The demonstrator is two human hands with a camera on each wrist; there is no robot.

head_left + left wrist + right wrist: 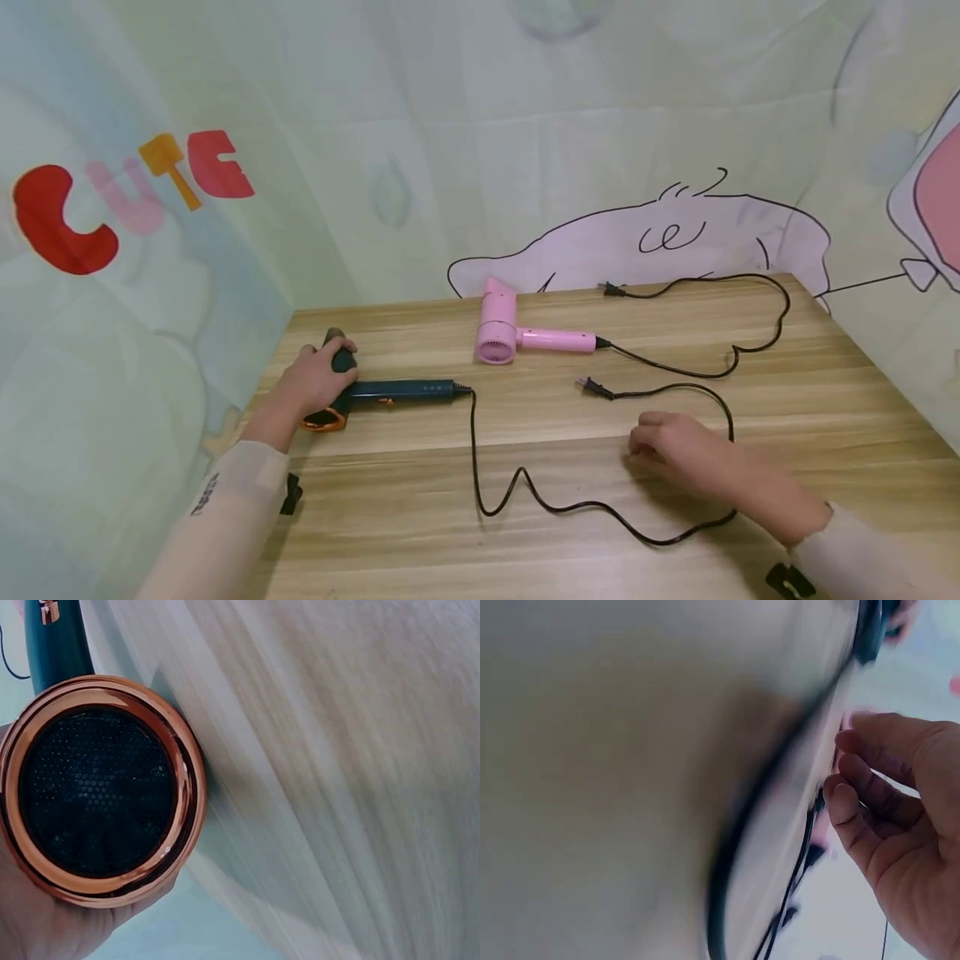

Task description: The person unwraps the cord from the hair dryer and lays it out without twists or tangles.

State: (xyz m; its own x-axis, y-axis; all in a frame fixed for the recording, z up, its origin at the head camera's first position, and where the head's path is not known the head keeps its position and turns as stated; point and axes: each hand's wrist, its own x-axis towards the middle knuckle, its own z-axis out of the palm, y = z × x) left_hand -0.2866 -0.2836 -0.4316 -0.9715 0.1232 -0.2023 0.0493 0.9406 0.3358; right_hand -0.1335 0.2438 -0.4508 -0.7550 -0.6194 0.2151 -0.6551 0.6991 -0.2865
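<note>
A dark teal hair dryer (401,390) with a copper-rimmed rear grille (101,795) lies at the left of the table, its handle pointing right. My left hand (318,375) grips its barrel, fingers over the top and far side. From the handle a black cord (555,508) loops across the table to a two-pin plug (596,387). My right hand (682,450) hovers inside the cord's right-hand loop, its fingers loosely curled around nothing. In the right wrist view the same right hand (907,802) shows bare fingertips.
A pink hair dryer (497,325) lies at the back centre, nozzle toward the wall. Its black cord (780,317) curves right and back to a plug (611,289) near the table's far edge. A printed cloth (420,167) hangs behind the wooden table (405,508).
</note>
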